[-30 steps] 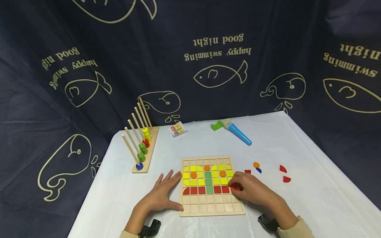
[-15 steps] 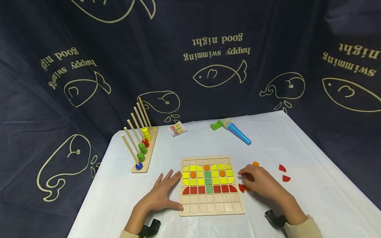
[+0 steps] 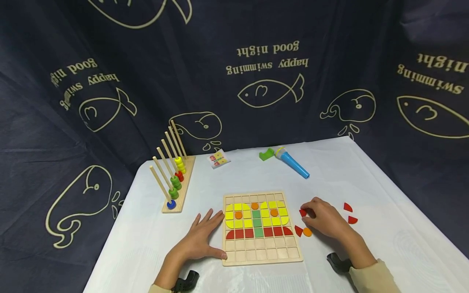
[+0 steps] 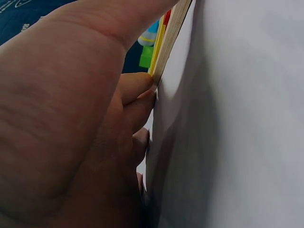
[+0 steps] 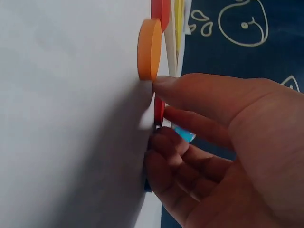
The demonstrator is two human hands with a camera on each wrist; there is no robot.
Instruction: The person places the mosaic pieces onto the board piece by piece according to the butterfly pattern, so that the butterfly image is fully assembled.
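Note:
My left hand (image 3: 202, 237) lies with spread fingers against the left edge of the wooden grid board (image 3: 271, 255), thumb at its lower left corner. Yellow, orange, green and red tiles sit in the board's cells. Right of the board, my right hand (image 3: 324, 217) pinches a red quarter-circle tile (image 3: 303, 213) between thumb and fingers, low over the cloth. In the right wrist view this red tile (image 5: 158, 111) shows edge-on between the fingertips. An orange disc (image 3: 307, 232) and another red quarter-circle tile (image 3: 298, 231) lie by the board, below that hand.
Two red quarter-circle tiles (image 3: 349, 213) lie farther right. A peg stand (image 3: 177, 205) with coloured beads is at the left. At the back are a picture card (image 3: 219, 159), a green block (image 3: 266, 154) and a blue toy microphone (image 3: 293, 163). A dark curtain (image 3: 205, 61) hangs behind.
My right hand has moved right, off the board, leaving a red quarter-circle tile at the red row's right end, and has come to another red tile. The left hand stays in place.

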